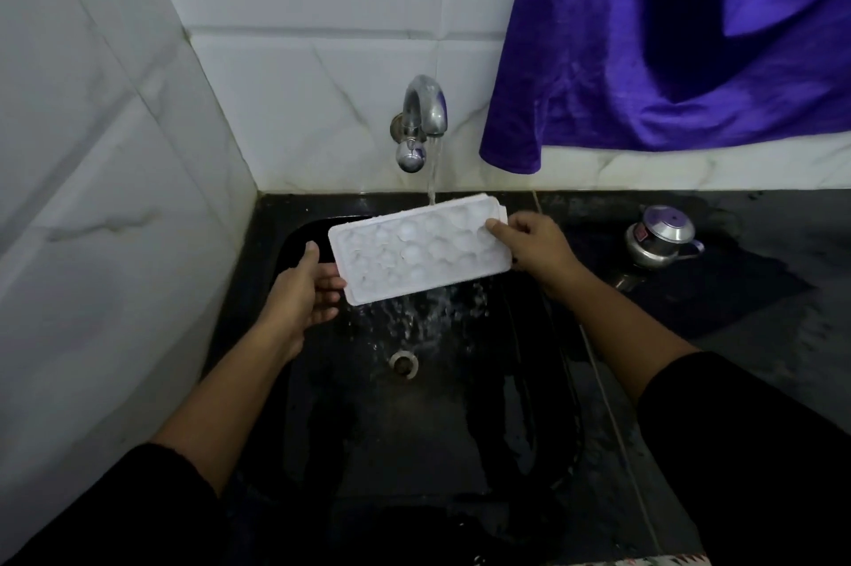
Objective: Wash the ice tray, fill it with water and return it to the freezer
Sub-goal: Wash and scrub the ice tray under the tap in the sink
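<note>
A white ice tray (419, 250) with round hollows is held over the black sink (322, 404), tilted toward me. Water runs from the chrome tap (423, 114) onto the tray's far edge and spills off its near edge into the sink. My left hand (306, 291) holds the tray's left end, fingers under it and thumb up beside it. My right hand (529, 243) pinches the tray's right end, thumb on top.
The drain (404, 363) lies below the tray. A small steel pot with a purple lid (661, 236) stands on the wet black counter to the right. A purple cloth (667, 36) hangs over the tiled wall at the upper right. White tiled walls close the left and back.
</note>
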Motion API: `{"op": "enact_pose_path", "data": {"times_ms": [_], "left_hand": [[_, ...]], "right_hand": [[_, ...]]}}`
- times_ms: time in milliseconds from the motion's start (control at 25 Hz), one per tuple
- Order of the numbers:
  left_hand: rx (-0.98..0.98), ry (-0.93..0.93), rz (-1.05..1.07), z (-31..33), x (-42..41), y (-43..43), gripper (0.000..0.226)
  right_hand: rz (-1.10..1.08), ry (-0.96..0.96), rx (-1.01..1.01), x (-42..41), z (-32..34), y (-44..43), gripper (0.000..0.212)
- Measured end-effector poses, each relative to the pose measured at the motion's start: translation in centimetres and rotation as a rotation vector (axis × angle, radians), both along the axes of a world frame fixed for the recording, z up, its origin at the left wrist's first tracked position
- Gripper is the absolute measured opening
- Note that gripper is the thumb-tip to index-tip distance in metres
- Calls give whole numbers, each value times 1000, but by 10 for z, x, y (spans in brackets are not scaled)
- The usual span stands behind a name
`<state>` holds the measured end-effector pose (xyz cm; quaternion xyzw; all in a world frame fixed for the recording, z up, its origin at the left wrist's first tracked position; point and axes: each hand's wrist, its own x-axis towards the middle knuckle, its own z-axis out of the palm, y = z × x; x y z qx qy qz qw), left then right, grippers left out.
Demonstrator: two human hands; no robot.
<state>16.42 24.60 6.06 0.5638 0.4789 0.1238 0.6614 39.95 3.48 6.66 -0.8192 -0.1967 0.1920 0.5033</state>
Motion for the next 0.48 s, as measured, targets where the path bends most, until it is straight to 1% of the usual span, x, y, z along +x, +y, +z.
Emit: {"op": "enact_pose_path", "data": {"times_ms": [120,200,240,320,480], "left_hand": [[101,-64,4,15,-1,-1,58],[127,-113,-6,26,0,2,57],[140,-135,-9,29,1,4,56],[147,-177,20,31,4,8,54],[81,-170,125,14,3,16,52]], "right_hand": [[-36,331,-69,-13,-20,6,31],[-52,456,-78,-21,-34,16,31],[-43,481,-76,-24,-38,22,31],[2,467,-74,-25,-39,33,26],[57,348,-31,-17,-12,40,20]]}}
